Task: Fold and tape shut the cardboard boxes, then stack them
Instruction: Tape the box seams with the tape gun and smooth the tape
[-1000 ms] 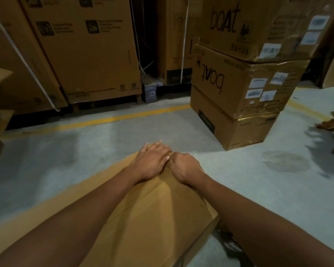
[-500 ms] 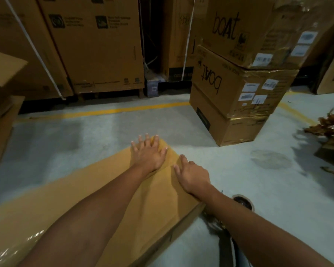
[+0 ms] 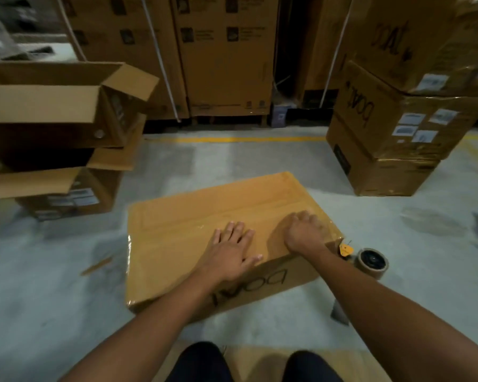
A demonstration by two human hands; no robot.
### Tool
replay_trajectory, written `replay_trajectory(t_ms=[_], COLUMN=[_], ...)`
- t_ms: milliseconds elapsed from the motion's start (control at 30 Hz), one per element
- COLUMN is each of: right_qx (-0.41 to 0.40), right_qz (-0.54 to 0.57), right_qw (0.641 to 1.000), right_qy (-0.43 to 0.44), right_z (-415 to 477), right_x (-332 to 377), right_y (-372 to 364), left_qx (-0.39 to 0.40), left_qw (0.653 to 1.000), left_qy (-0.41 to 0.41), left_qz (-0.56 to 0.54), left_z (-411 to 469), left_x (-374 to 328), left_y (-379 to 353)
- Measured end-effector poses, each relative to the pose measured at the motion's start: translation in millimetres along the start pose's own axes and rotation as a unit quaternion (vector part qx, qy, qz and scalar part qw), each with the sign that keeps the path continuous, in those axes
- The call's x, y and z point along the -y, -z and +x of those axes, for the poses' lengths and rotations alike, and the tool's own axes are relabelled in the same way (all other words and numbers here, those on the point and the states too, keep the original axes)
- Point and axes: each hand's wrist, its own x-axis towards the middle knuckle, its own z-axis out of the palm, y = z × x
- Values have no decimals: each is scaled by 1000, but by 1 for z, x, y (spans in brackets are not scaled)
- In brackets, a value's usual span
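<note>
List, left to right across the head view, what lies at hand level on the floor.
Open boxes → left hand → right hand → yellow tag → tape roll. Both hands lie on the closed box, which spans them, so it is left out of the order.

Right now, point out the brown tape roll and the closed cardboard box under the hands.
Brown tape roll (image 3: 369,271): head view, tan side wall.
Closed cardboard box (image 3: 204,205): head view, bare top.
</note>
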Motion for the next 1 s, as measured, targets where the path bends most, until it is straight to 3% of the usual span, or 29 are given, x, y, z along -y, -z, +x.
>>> replay_trajectory(t_ms=[133,367,533,800,1000], right_qx=[57,67,51,-23,-43], right_qz=[-30,-64,-104,-175,-186], right_qw=[991,962,934,870,853], right_qy=[114,258,339,461,485], right_z=[-49,-117,-132,-95,-22], right_x=[55,128,169,170,152], right_y=[-13,-42,-58,-75,-50], left_qx=[3,-37,-30,-83,-46], left_qw=[1000,985,987,975,971], left_qy=[22,170,155,180,217], left_qz=[-1,-7,-24,-100,-92], left_z=[-40,-102,-89,-17,35], left_x=[16,114,155,234,261], left_y=[5,-3,9,23,44])
